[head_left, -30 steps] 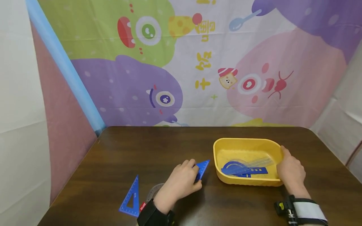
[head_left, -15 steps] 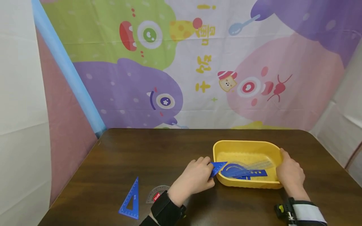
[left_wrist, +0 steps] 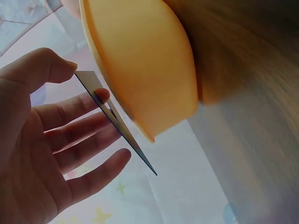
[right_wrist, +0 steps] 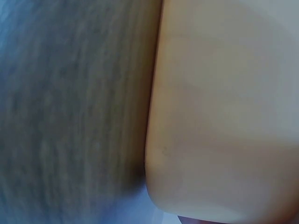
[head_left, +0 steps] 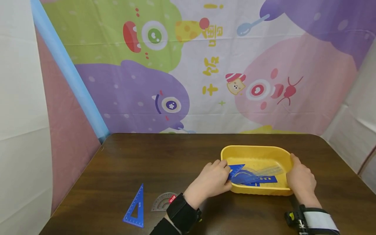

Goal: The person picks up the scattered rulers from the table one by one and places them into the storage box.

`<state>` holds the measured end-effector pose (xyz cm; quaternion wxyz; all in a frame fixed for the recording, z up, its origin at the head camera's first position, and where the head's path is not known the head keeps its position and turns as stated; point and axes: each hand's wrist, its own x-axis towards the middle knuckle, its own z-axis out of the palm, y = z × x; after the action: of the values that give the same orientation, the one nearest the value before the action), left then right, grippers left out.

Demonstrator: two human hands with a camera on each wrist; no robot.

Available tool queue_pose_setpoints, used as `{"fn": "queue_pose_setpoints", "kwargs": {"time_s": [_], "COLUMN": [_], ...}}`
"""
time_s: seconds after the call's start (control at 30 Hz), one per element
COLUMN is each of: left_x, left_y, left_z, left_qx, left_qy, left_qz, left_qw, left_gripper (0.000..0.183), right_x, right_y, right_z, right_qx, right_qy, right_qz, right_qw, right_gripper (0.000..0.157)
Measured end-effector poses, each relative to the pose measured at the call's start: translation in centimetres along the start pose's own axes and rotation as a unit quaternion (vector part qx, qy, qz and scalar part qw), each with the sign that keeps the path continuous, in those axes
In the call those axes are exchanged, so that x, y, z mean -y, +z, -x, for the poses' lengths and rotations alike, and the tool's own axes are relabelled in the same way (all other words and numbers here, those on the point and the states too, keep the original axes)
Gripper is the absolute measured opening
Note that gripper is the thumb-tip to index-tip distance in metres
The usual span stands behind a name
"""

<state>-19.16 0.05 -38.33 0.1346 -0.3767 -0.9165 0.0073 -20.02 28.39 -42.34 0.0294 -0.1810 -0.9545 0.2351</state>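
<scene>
My left hand pinches a blue triangular set square between thumb and fingers at the left rim of the yellow basin. Its pointed end reaches over the rim. The left wrist view shows the set square edge-on, tilted close beside the basin wall. With my right hand I grip the basin's right rim; the right wrist view holds only the basin's outer wall and the table. Inside the basin lie a blue curved piece, a clear ruler and a blue straight piece with holes.
Another blue set square lies flat on the brown table at the left. A clear protractor with a red label is beside it, partly behind my left wrist. A printed cloth hangs behind the table.
My left hand has carried the set square rightward from over the table to the basin's left rim. The protractor has come more into sight. My right hand has stayed at the basin.
</scene>
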Motion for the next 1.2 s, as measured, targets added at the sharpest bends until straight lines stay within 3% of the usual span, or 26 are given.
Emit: {"fn": "queue_pose_setpoints", "kwargs": {"time_s": [0.63,1.2], "left_x": [-2.0,-2.5], "left_y": [0.5,0.9], "left_z": [-2.2,-2.9], "left_qx": [0.057,0.095], "left_qy": [0.007,-0.008], "left_qz": [-0.021,-0.005], "left_qw": [0.9982,0.9955], "left_gripper": [0.032,0.033], "right_x": [-0.5,0.1], "right_y": [0.1,-0.1], "right_z": [0.2,0.0], "right_qx": [0.003,0.002], "right_qy": [0.001,0.007], "right_qz": [-0.006,-0.003], "right_qw": [1.0,1.0], "right_gripper": [0.062,0.063]}}
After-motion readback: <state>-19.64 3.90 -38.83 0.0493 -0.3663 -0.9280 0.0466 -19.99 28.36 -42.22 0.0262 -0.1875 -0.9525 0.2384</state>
